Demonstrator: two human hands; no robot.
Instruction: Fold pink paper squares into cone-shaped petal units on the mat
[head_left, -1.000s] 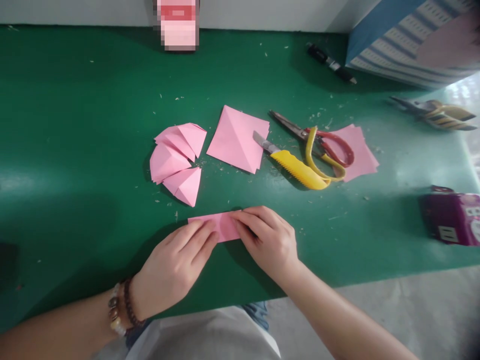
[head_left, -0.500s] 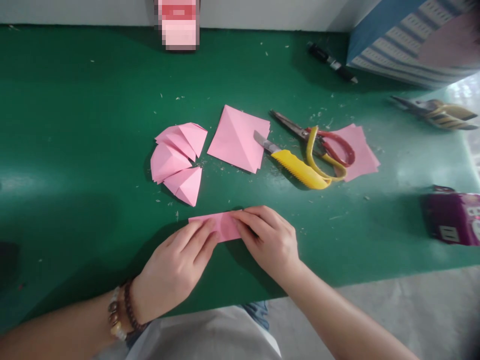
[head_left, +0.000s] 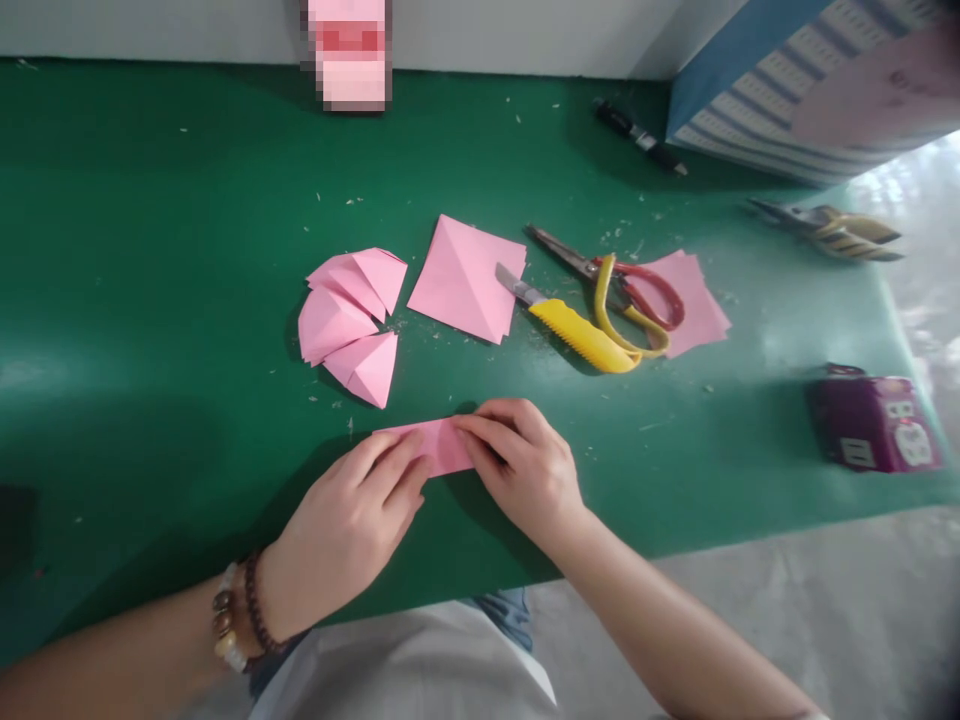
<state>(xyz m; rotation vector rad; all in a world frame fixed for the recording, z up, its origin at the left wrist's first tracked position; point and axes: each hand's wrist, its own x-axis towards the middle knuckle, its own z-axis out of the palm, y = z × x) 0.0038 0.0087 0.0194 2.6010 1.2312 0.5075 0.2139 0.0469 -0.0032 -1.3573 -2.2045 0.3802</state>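
Observation:
A pink paper (head_left: 442, 447), folded into a narrow strip, lies near the table's front edge between my hands. My left hand (head_left: 349, 510) rests on its left part, fingers bent together over the paper. At the right end my right hand (head_left: 529, 470) pinches the strip between thumb and fingers. Several folded pink paper pieces (head_left: 337, 315) overlap in a fan just beyond my left hand. Beside them lies a stack of pink paper squares (head_left: 465, 275) with creases, the blade of a yellow-handled cutter (head_left: 577, 330) resting on its right edge.
Scissors with red and yellow handles (head_left: 600, 270) lie partly over another pink paper stack (head_left: 694, 300). A black pen (head_left: 637, 135), pliers (head_left: 832, 225), a purple box (head_left: 874, 420) and a striped box (head_left: 757, 100) are farther right. A blurred-out object (head_left: 352, 60) stands at the back.
The view has shifted slightly, so the things on the right appear a little farther left. Both hands keep their hold on the folded paper, with hardly any other movement.

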